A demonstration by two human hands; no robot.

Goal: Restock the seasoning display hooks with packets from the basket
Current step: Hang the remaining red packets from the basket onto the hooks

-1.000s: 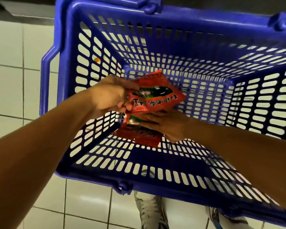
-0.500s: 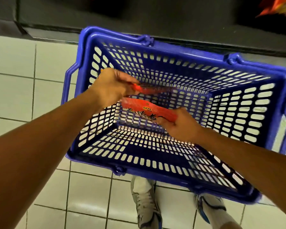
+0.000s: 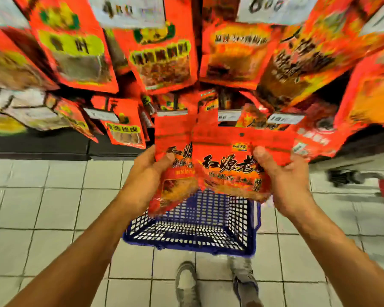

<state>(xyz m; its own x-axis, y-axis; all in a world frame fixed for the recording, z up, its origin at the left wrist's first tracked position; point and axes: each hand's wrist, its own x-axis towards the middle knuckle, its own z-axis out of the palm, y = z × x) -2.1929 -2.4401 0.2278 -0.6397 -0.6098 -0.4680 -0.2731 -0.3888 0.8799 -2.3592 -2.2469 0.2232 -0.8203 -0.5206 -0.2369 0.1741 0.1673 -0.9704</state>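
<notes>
Hands (image 3: pixel 211 185) — one red packet (image 3: pixel 239 156) each — above blue basket (image 3: pixel 193 242)

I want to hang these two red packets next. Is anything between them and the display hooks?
Yes. The hanging red seasoning packets and white price tags crowd the display, hiding the hooks. The left hand and right hand each grip a red foil packet below them.

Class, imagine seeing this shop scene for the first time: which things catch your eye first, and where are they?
Two red seasoning packets held up at centre, the left hand gripping one and the right hand the other. Behind and above them hangs a wall of red display packets. Below, a blue basket sits on the tiled floor.
</notes>
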